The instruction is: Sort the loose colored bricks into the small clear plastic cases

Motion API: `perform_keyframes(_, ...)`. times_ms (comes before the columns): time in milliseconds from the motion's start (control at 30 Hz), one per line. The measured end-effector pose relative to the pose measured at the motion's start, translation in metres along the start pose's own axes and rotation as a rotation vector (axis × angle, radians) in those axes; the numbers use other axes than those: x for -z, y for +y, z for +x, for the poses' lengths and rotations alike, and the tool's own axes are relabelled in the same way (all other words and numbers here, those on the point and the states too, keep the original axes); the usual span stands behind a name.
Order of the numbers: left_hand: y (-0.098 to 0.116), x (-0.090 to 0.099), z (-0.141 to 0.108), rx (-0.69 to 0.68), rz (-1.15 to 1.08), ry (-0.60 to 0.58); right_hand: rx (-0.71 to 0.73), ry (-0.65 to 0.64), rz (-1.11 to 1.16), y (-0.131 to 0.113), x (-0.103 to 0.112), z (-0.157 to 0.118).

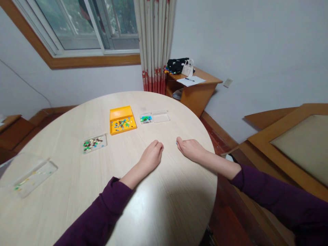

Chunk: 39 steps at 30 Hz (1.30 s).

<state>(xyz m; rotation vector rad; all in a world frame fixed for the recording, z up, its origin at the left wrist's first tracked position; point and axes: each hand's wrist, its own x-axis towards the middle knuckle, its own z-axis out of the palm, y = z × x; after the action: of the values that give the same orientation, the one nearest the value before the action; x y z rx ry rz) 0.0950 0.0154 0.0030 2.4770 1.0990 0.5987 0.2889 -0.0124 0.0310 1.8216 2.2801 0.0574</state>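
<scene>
My left hand rests on the round table with its fingers curled closed, and whatever they may hold is hidden. To its right, my right hand is closed in a pinch above the tabletop. A tiny blue piece shows at its fingertips. Beyond both hands lies an open clear box with small green and blue pieces in its left half. Left of that is an open yellow case with scattered blue, brown and green pieces.
A clear tray of brown, white and green pieces lies on the left of the table. Nearer the left edge sits another clear box with few pieces. A wooden side stand and a chair are beyond the table's edge.
</scene>
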Motion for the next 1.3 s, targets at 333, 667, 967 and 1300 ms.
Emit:
perform_keyframes(333, -0.022, 0.028, -0.053, 0.197, -0.307, 0.252, 0.109, 0.154, -0.032, -0.012, -0.003, 0.037)
perform_keyframes(667, -0.034, 0.024, -0.053, 0.27, -0.51, 0.393, 0.033, 0.094, -0.005, -0.017, 0.0, 0.046)
perform_keyframes(967, -0.039, 0.017, -0.039, 0.47, -1.047, 0.499, -0.117, 0.173, 0.385, -0.012, 0.007, 0.058)
perform_keyframes(1300, -0.04, 0.016, -0.034, 0.5, -1.106, 0.532, -0.382, 0.314, 0.415, 0.014, 0.054, 0.153)
